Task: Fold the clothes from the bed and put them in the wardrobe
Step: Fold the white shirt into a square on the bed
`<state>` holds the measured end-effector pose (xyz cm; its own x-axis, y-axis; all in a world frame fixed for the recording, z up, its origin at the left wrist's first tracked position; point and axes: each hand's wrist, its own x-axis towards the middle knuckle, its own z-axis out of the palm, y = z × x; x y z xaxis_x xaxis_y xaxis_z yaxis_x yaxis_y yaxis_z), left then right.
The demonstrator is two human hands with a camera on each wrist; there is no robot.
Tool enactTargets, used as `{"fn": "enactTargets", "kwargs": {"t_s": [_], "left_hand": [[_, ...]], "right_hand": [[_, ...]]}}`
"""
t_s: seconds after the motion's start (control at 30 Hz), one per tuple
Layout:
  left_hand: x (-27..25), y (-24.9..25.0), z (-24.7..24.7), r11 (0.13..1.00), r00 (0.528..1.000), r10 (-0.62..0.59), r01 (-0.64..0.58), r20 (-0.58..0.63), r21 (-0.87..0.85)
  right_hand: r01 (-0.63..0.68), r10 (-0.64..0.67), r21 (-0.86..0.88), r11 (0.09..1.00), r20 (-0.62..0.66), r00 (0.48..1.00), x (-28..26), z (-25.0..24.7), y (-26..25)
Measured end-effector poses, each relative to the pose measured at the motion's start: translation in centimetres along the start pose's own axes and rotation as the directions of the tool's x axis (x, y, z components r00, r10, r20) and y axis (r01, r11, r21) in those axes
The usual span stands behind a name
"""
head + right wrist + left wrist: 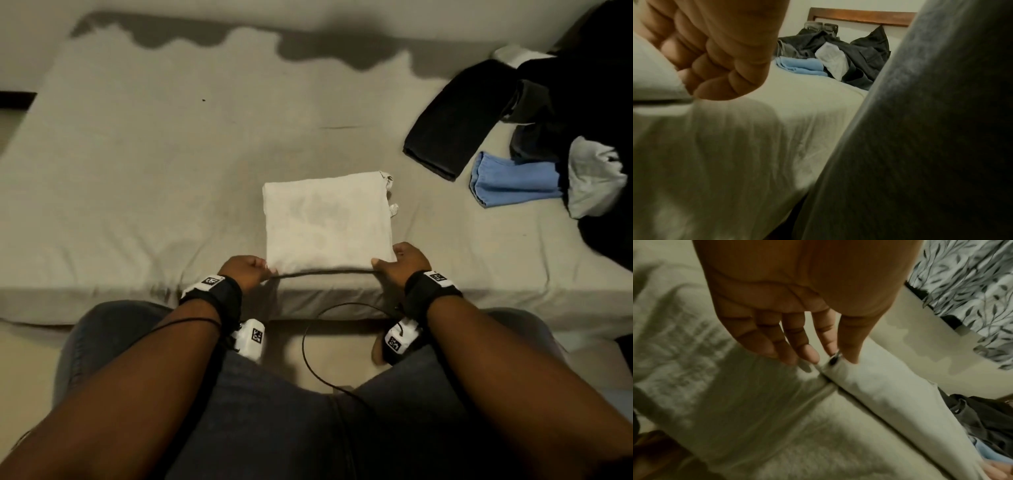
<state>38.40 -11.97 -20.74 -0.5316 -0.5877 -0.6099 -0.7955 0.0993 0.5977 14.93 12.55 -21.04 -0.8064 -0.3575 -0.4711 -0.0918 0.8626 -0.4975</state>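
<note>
While the folded white garment (327, 222) lies near the bed's (137, 171) front edge, both hands grasp it.
Left hand (247, 270) pinches its near-left corner; right hand (404, 262) grips the near-right; unfolded dark clothes (582, 102) lie far right.

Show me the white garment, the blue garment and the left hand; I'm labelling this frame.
white garment (327, 222): head view, middle of its folded top face.
blue garment (513, 183): head view, middle of its visible blue part.
left hand (245, 272): head view, back of the hand pinching the garment's near corner.

Both hands (245, 270) (406, 262) fwd, fingers curled, pinching.
</note>
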Motion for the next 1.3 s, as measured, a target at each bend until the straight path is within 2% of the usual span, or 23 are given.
{"fn": "enactTargets", "kwargs": {"t_s": [0.1,0.17,0.23,0.3,0.33,0.4,0.43,0.57,0.67,0.77,0.87,0.93,1.03,1.13,1.2,1.3], "left_hand": [[-0.1,-0.3,0.5,0.998,0.998,0.011,-0.015,-0.064,-0.066],[-0.1,-0.4,0.1,1.0,0.995,0.02,-0.018,-0.102,0.019],[-0.2,-0.8,-0.8,0.995,0.991,0.006,0.008,-0.133,0.104],[-0.3,-1.4,-1.4,0.987,0.992,-0.007,0.027,-0.124,0.158],[-0.2,-1.8,-1.7,0.983,0.994,-0.016,0.035,-0.105,0.181],[-0.4,-2.3,-2.0,0.974,0.997,-0.033,0.048,-0.069,0.223],[-0.5,-2.5,-2.2,0.967,0.997,-0.041,0.055,-0.06,0.249],[-0.3,-2.9,-2.6,0.947,0.996,-0.068,0.081,-0.051,0.311],[0.1,-2.4,-2.0,0.921,0.996,-0.083,0.063,0.036,0.385],[1.0,-1.0,-1.7,0.968,0.999,-0.039,0.047,-0.036,0.247],[2.5,0.2,-1.2,1.0,0.989,-0.003,0.0,-0.146,-0.02],[3.2,0.6,-0.7,0.989,0.981,-0.01,-0.02,-0.192,-0.15],[4.2,0.2,-0.2,0.99,0.967,-0.019,-0.018,-0.254,-0.143],[4.9,-0.6,-0.8,0.981,0.935,-0.068,0.0,-0.348,-0.193],[5.1,-0.7,-0.8,0.977,0.946,-0.069,0.0,-0.316,-0.214],[5.2,-0.1,-0.8,0.981,0.968,-0.044,-0.004,-0.247,-0.193]], "right_hand": [[0.033,-0.035,-0.07,0.997,-0.034,0.999,-0.5,0.9,0.2],[0.052,-0.058,-0.053,0.997,-0.112,0.992,-0.4,0.3,0.3],[0.02,-0.017,0.016,1.0,-0.162,0.987,-0.2,-1.3,0.8],[0.017,-0.013,0.037,0.999,-0.103,0.995,-0.2,-2.4,1.3],[0.028,-0.027,0.014,1.0,-0.026,0.999,-0.4,-2.5,1.4],[0.04,-0.029,-0.09,0.995,0.123,0.992,-0.5,-2.2,1.4],[0.028,-0.008,-0.126,0.992,0.158,0.987,-0.6,-2.1,1.3],[-0.025,0.058,-0.21,0.977,0.152,0.987,-0.4,-2.7,1.4],[0.058,0.031,-0.313,0.948,0.271,0.962,-0.6,-2.1,1.0],[0.069,-0.022,-0.176,0.982,0.257,0.966,0.2,-1.8,0.3],[0.077,-0.079,0.037,0.996,0.051,0.996,1.4,-1.4,-0.9],[0.093,-0.09,0.074,0.993,-0.034,0.995,1.6,-0.6,-1.7],[0.047,-0.039,0.094,0.994,-0.083,0.996,2.2,0.4,-2.1],[-0.023,0.028,0.039,0.999,-0.113,0.993,3.0,-1.0,-1.8],[-0.042,0.043,0.013,0.999,-0.092,0.995,3.3,-1.7,-1.5],[0.022,-0.021,0.042,0.999,-0.018,1.0,3.1,-1.0,-1.6]]}}
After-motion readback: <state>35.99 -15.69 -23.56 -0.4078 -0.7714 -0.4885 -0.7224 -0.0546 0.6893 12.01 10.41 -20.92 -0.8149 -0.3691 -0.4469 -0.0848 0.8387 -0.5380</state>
